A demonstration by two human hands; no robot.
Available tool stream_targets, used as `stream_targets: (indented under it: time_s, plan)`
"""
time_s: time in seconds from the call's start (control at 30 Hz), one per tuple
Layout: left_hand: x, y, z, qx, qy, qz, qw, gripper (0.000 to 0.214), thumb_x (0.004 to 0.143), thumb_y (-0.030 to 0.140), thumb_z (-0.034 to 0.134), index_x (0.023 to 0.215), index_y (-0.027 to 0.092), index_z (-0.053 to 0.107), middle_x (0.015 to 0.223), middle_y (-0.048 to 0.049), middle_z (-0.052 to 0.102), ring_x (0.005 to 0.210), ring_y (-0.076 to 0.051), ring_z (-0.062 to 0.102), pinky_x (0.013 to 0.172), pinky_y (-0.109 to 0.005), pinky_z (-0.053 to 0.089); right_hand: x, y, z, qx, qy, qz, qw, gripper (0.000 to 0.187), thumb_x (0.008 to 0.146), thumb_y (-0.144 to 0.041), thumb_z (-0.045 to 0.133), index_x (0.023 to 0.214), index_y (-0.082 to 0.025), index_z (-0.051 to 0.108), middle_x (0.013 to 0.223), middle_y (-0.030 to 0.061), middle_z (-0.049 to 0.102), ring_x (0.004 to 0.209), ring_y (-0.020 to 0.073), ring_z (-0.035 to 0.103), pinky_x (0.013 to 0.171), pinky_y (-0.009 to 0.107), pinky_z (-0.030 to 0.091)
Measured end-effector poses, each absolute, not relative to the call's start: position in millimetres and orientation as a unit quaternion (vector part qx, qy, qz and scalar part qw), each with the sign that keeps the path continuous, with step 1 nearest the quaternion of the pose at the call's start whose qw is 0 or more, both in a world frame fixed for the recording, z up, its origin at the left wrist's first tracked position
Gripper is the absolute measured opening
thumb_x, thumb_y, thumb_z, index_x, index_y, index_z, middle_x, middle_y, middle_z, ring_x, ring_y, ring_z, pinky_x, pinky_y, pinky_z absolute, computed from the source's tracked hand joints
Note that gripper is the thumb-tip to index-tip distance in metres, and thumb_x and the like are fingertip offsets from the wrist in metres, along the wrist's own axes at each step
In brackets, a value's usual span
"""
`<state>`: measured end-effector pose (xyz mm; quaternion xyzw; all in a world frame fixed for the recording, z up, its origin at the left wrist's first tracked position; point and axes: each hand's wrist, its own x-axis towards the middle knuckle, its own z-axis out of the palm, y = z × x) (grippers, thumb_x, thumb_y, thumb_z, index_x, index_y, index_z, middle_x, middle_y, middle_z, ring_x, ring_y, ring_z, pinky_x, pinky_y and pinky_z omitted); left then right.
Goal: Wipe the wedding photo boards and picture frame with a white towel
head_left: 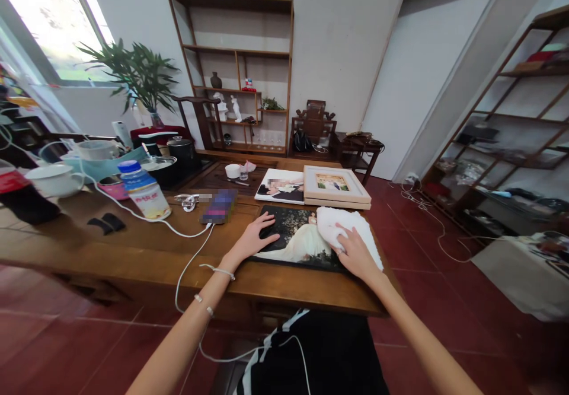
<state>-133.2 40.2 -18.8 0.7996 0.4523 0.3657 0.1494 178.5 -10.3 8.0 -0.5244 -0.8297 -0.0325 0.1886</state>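
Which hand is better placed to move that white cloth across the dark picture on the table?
Probably the right hand: its fingers are on the white cloth, at the right side of the dark picture. The left hand lies at the picture's left end, apart from the cloth.

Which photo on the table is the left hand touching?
The dark panel showing a pale gown, in front; the mostly white print and the cream-framed picture lie behind it, untouched.

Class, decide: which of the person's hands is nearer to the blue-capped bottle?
Left. The left hand lies at the left edge of the photo panel, right of the blue-capped bottle; the right hand, on the white cloth, is farther right.
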Motion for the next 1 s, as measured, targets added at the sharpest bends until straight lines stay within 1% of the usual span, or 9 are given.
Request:
stream_targets:
  time_s: [0.07, 0.23, 0.3, 0.43, 0.53, 0.67, 0.8, 0.9, 1.0]
  plan:
    - [-133, 40, -19, 0.798, 0.452, 0.370, 0.147, 0.049, 0.076, 0.048, 0.058, 0.113, 0.017, 0.059, 0.128, -0.0096, 0.053, 0.127, -0.025, 0.039, 0.105, -0.043, 0.033, 176, -27, 6, -0.511, -0.836, -0.037, 0.195, 0.014, 0.074, -0.011, 0.045, 0.078, -0.018, 0.058, 0.134, 0.0149, 0.044, 0.128, 0.0270, 0.033, 0.106, 0.056, 0.019]
    - [-132, 41, -20, 0.795, 0.451, 0.378, 0.147, 0.049, 0.075, 0.047, 0.060, 0.113, 0.016, 0.059, 0.128, -0.0108, 0.053, 0.127, -0.025, 0.039, 0.105, -0.043, 0.033, 178, -79, 11, -0.451, -0.874, -0.004, 0.180, 0.018, 0.069, -0.007, 0.045, 0.068, -0.023, 0.052, 0.137, 0.0042, 0.042, 0.132, 0.0232, 0.026, 0.110, 0.053, 0.016]
    - [-133, 41, -20, 0.794, 0.451, 0.382, 0.145, 0.052, 0.074, 0.046, 0.061, 0.116, 0.016, 0.056, 0.129, -0.0111, 0.052, 0.126, -0.025, 0.041, 0.105, -0.043, 0.033, 182, -80, 15, -0.452, -0.876, 0.012, 0.171, 0.017, 0.071, -0.008, 0.045, 0.067, -0.024, 0.051, 0.137, 0.0048, 0.042, 0.130, 0.0224, 0.031, 0.110, 0.051, 0.018]
    - [-133, 40, -19, 0.798, 0.439, 0.387, 0.142, 0.052, 0.075, 0.045, 0.061, 0.120, 0.020, 0.053, 0.128, -0.0086, 0.053, 0.127, -0.025, 0.040, 0.105, -0.044, 0.033, 190, -47, 17, -0.488, -0.853, 0.005, 0.186, 0.014, 0.078, -0.015, 0.044, 0.072, -0.022, 0.054, 0.132, 0.0106, 0.047, 0.125, 0.0235, 0.039, 0.106, 0.051, 0.024]
    - [-133, 40, -18, 0.802, 0.432, 0.387, 0.143, 0.049, 0.076, 0.043, 0.060, 0.119, 0.020, 0.054, 0.128, -0.0078, 0.054, 0.128, -0.025, 0.039, 0.105, -0.044, 0.033, 190, -22, 13, -0.505, -0.842, -0.012, 0.190, 0.014, 0.079, -0.014, 0.044, 0.074, -0.020, 0.056, 0.129, 0.0132, 0.050, 0.124, 0.0238, 0.040, 0.105, 0.050, 0.025]
    - [-132, 39, -18, 0.801, 0.436, 0.386, 0.140, 0.048, 0.075, 0.043, 0.061, 0.116, 0.020, 0.057, 0.128, -0.0087, 0.054, 0.126, -0.025, 0.041, 0.105, -0.044, 0.033, 185, -26, 6, -0.511, -0.838, -0.033, 0.189, 0.014, 0.075, -0.012, 0.045, 0.075, -0.019, 0.056, 0.131, 0.0152, 0.048, 0.127, 0.0255, 0.036, 0.106, 0.053, 0.021]
    - [-132, 39, -20, 0.799, 0.445, 0.380, 0.140, 0.047, 0.077, 0.044, 0.058, 0.118, 0.020, 0.056, 0.134, -0.0094, 0.047, 0.126, -0.025, 0.041, 0.105, -0.044, 0.033, 172, -64, 4, -0.496, -0.847, -0.033, 0.185, 0.015, 0.071, -0.009, 0.045, 0.071, -0.021, 0.055, 0.135, 0.0117, 0.044, 0.129, 0.0265, 0.031, 0.106, 0.057, 0.019]
    - [-131, 37, -22, 0.801, 0.456, 0.360, 0.147, 0.051, 0.079, 0.045, 0.054, 0.123, 0.019, 0.051, 0.138, -0.0107, 0.041, 0.130, -0.026, 0.034, 0.105, -0.047, 0.030, 165, -88, 9, -0.459, -0.872, -0.010, 0.169, 0.018, 0.067, -0.008, 0.046, 0.071, -0.024, 0.054, 0.137, 0.0047, 0.042, 0.133, 0.0239, 0.025, 0.109, 0.055, 0.016]
    - [-131, 35, -23, 0.802, 0.474, 0.330, 0.155, 0.056, 0.080, 0.049, 0.050, 0.127, 0.019, 0.047, 0.141, -0.0114, 0.038, 0.133, -0.028, 0.028, 0.105, -0.052, 0.027, 167, -85, 13, -0.448, -0.879, 0.007, 0.164, 0.019, 0.068, -0.008, 0.046, 0.073, -0.024, 0.055, 0.137, 0.0040, 0.042, 0.132, 0.0220, 0.026, 0.109, 0.052, 0.017]
